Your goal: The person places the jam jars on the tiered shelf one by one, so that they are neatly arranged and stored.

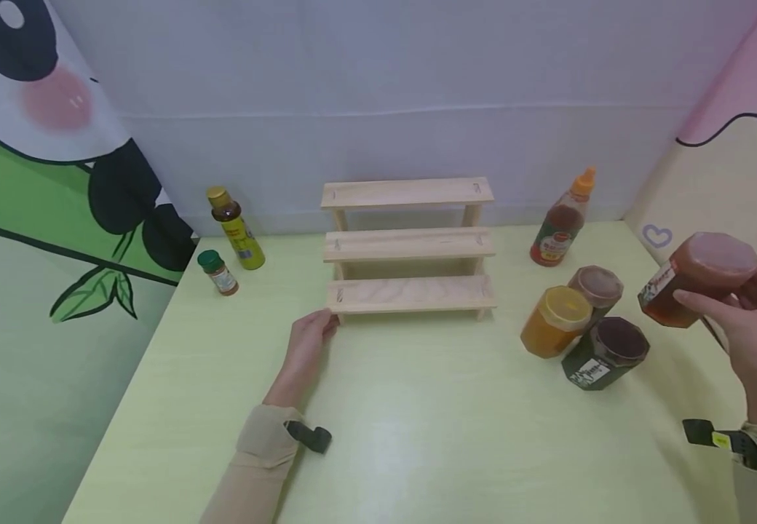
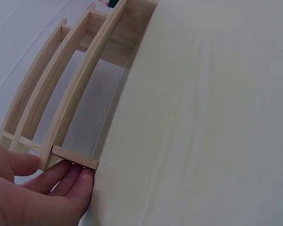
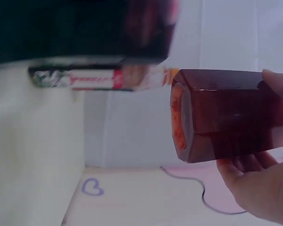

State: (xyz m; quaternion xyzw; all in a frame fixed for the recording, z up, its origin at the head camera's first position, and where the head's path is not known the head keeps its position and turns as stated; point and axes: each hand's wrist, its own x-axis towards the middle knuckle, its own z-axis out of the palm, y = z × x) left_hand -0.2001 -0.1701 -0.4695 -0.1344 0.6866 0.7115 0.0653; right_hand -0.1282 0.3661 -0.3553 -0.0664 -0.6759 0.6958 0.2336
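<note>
A three-step wooden rack point(image 1: 409, 247) stands at the back middle of the pale green table point(image 1: 418, 429). My left hand point(image 1: 309, 342) lies flat on the table, its straight fingertips point(image 2: 70, 181) touching the rack's point(image 2: 70, 99) lower left corner. My right hand point(image 1: 755, 342) is raised at the right edge and grips a reddish-brown hexagonal jar point(image 1: 696, 278), tilted on its side. In the right wrist view the red jar point(image 3: 226, 115) fills the upper right with the hand's fingers point(image 3: 247, 165) curled under it.
Three jars stand right of the rack: an orange one point(image 1: 554, 321), a brown-lidded one point(image 1: 596, 287) and a dark one point(image 1: 604, 353). A sauce bottle with an orange cap point(image 1: 562, 218) is behind them. At the left are a yellow bottle point(image 1: 236, 228) and a small green-capped bottle point(image 1: 218, 271).
</note>
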